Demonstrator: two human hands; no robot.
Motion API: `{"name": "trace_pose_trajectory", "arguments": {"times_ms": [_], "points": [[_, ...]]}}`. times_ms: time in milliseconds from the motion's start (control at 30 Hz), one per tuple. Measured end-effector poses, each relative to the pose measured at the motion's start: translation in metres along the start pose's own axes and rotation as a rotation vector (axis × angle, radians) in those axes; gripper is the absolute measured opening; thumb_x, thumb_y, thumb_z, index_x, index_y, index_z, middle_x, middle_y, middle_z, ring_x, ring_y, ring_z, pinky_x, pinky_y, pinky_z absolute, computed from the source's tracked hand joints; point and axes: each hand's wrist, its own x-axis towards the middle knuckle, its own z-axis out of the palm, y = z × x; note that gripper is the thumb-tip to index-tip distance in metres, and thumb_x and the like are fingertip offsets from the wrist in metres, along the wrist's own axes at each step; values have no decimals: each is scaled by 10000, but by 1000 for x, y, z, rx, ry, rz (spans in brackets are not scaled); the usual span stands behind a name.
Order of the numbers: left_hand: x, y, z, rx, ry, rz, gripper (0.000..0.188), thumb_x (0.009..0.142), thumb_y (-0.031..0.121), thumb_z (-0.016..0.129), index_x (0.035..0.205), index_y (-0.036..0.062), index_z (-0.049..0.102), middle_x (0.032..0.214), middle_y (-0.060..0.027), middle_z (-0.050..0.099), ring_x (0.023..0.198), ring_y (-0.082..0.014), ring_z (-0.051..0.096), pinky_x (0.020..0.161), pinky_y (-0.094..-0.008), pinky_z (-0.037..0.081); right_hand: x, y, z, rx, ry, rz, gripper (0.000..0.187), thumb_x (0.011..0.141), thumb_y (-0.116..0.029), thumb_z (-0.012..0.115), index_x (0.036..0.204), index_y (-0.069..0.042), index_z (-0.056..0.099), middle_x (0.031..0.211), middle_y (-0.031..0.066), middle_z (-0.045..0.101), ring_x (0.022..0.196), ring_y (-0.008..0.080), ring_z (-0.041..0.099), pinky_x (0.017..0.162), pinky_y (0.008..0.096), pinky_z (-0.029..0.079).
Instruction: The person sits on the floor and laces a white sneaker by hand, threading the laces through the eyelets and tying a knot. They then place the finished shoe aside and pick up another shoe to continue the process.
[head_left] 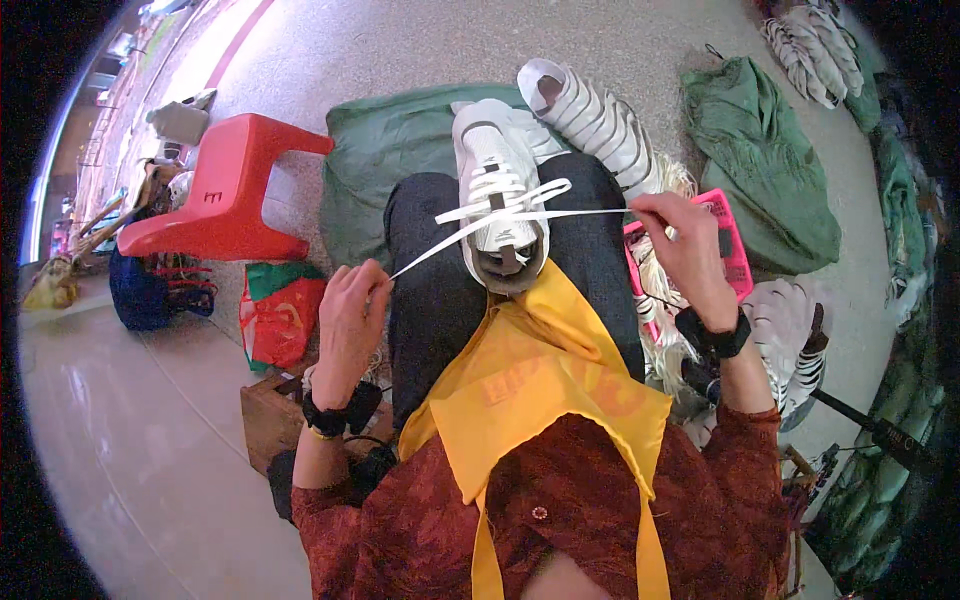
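A white sneaker (488, 160) rests between my knees, its toe pointing away and its heel toward me. White shoelaces (490, 187) run through its eyelets, and a loop of lace crosses over the tongue. My left hand (352, 318) pinches one lace end, drawn down and to the left. With the other end pinched, my right hand (684, 240) holds the lace nearly level out to the right. Both lace lengths look taut and cross above the shoe's opening. A yellow apron (550, 400) covers my lap just below the heel.
Past my right knee stands a pink basket (737, 250) with bundles of laces. Nested white shoe uppers (600, 130) lie ahead on a green sheet (385, 140). A red plastic chair (225, 190) and a red-green bag (275, 325) are on the left; a green sack (760, 160) lies right.
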Motion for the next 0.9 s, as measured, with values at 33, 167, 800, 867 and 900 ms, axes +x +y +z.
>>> {"name": "trace_pose_trajectory", "arguments": {"times_ms": [33,167,800,867,900], "points": [[-2,-3,2,13,1,0,99,921,88,639,886,29,567,819,-124,598,816,-317,573,726,-416,469,-3,7,2,2,-15,16,114,879,-33,682,987,-14,715,950,144,727,831,310,710,728,371,557],[-10,-5,-2,-2,-6,-67,71,901,34,616,893,23,546,821,-144,596,814,-345,557,718,-434,455,-17,22,6,17,-43,99,132,870,-30,688,996,-7,723,922,154,733,796,300,714,698,361,555],[-33,-36,-25,-107,-143,-195,81,891,28,619,911,6,543,788,-146,546,742,-334,562,675,-420,449,-41,50,-1,46,-153,278,150,883,-27,685,1024,2,730,883,147,735,755,219,707,677,322,539],[-31,-33,-27,-106,-129,-147,87,888,24,617,913,2,536,809,-148,533,736,-340,554,671,-419,445,-42,51,-3,37,-191,284,145,881,-42,681,1011,0,730,886,163,737,759,257,719,684,344,545],[-30,-32,-27,-91,-114,-133,88,887,22,615,914,1,534,817,-150,527,736,-342,552,672,-417,444,-43,54,-3,26,-205,263,138,885,-47,676,1002,3,727,874,162,736,748,259,716,681,346,544]]}}
